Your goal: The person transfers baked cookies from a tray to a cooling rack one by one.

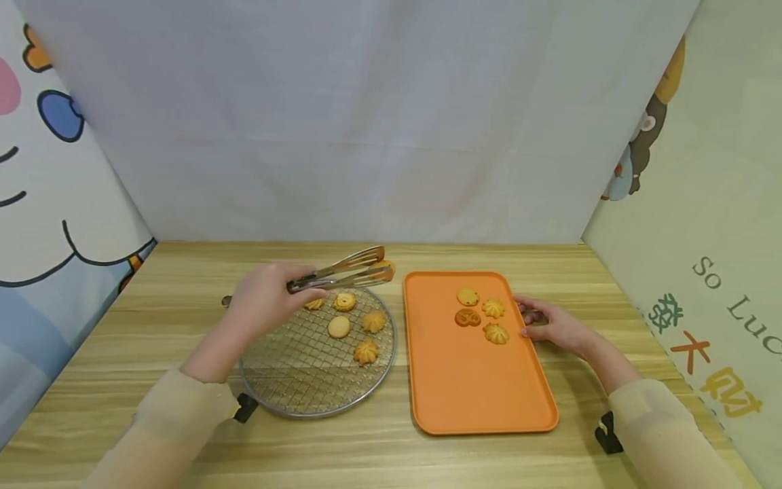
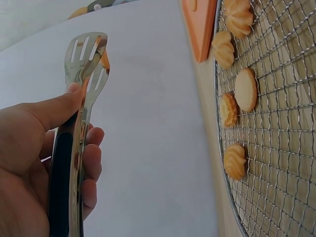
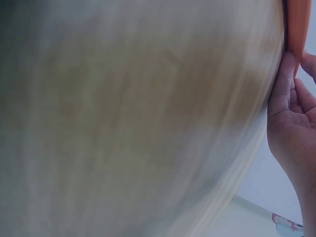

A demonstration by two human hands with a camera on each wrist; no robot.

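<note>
Progress: 4 cookies [image 1: 480, 316] lie on the orange tray [image 1: 476, 394], 5 left on the wire rack [image 1: 299, 380] | left hand [image 1: 263, 299] grips the tongs [image 1: 348, 272], pinching 1 cookie above the rack's far edge | right hand [image 1: 552, 326] fingers relaxed, steadying the tray's right rim.

Five cookies [image 1: 339, 327] on one round wire rack [image 1: 305, 387], four cookies [image 1: 496, 333] on one orange tray [image 1: 476, 394], one pair of tongs [image 1: 342, 275].
</note>
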